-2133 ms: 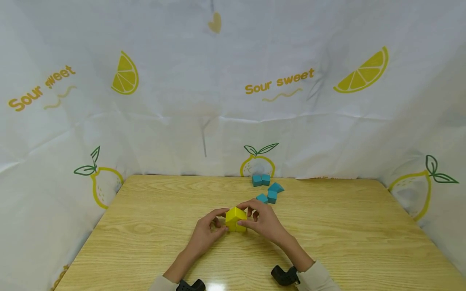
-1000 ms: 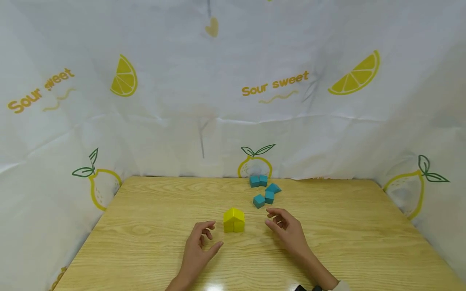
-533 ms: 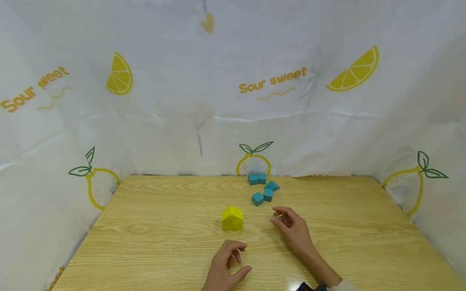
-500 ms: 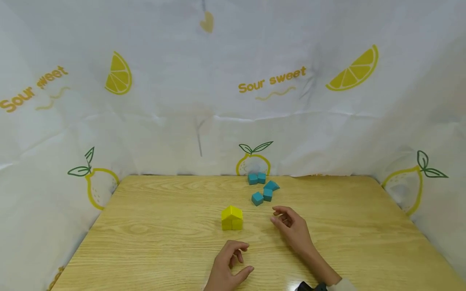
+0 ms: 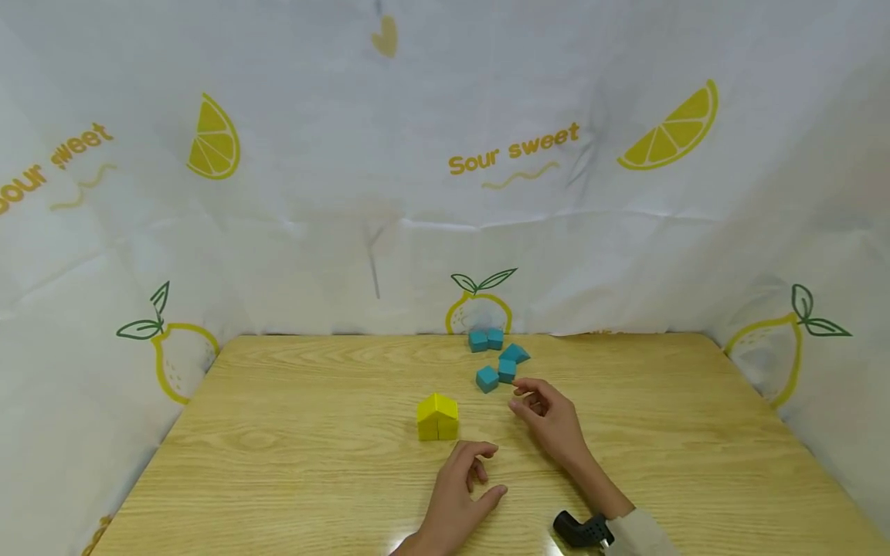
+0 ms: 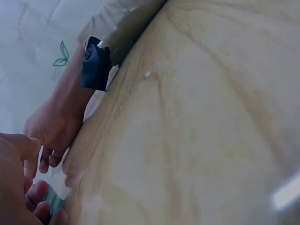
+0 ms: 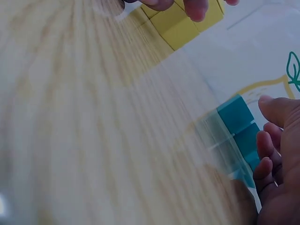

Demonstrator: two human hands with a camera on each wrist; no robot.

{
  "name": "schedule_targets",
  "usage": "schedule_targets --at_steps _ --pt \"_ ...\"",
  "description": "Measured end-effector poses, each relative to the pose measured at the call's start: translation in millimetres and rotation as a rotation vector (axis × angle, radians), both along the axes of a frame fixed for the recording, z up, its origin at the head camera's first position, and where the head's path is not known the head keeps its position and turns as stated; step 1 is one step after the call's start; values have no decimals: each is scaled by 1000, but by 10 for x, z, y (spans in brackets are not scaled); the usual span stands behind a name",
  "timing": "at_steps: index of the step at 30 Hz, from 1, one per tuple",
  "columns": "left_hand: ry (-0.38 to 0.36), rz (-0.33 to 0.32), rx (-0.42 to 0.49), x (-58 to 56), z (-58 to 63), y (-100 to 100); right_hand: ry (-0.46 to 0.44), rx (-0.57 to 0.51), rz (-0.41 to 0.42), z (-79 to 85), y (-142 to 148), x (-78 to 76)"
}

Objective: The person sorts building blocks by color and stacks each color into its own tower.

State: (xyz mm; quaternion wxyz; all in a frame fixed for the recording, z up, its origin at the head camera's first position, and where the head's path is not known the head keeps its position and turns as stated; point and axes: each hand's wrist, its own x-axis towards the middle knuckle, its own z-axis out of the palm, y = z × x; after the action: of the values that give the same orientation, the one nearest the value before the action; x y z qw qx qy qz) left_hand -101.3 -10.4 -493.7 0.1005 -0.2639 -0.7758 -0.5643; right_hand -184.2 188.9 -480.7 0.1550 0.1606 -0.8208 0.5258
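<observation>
Got yellow stack [image 5: 438, 417] bit L of mid, well off worktop [image 5: 299, 417] far edge, prob self-supporting given peaked top on split base. Got L hand [image 5: 457, 494] nr its R front, R hand [image 5: 554, 425] nr blue blocks [image 5: 487, 379], w/ fingers [image 5: 480, 448] loosely bent, holding nada; can't tell re R-side contact. Prob keeping blues twd far edge for elbow rm. Seeing wood grain, lemon-print sheet [image 5: 313, 154] behind + at sides.

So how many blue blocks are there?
5: one blue cube at the back, a second cube beside it, a blue triangular block nearer, a third cube before it, a fourth cube left of that. Others may be hidden.
</observation>
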Motion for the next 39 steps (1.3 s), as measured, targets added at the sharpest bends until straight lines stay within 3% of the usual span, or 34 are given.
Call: schedule_targets --at_steps 1,8,16,23,30,35,39 --pt "2 4 -4 -20 -4 13 12 -5 6 -30 2 -32" --pt "36 82 -14 -166 -38 158 12 -33 104 197 -126 -14" --pt "30 270 -40 -292 -50 440 91 64 85 -52 -97 -253" --pt "-20 373 -39 -347 -12 554 155 152 134 -78 -120 -348" --pt "-38 391 -7 -426 5 637 143 217 188 -70 -144 -383" --pt "-28 408 5 -482 20 643 166 256 163 -65 -178 -414" --pt "-66 407 25 -498 9 631 200 283 148 -82 -198 -437"
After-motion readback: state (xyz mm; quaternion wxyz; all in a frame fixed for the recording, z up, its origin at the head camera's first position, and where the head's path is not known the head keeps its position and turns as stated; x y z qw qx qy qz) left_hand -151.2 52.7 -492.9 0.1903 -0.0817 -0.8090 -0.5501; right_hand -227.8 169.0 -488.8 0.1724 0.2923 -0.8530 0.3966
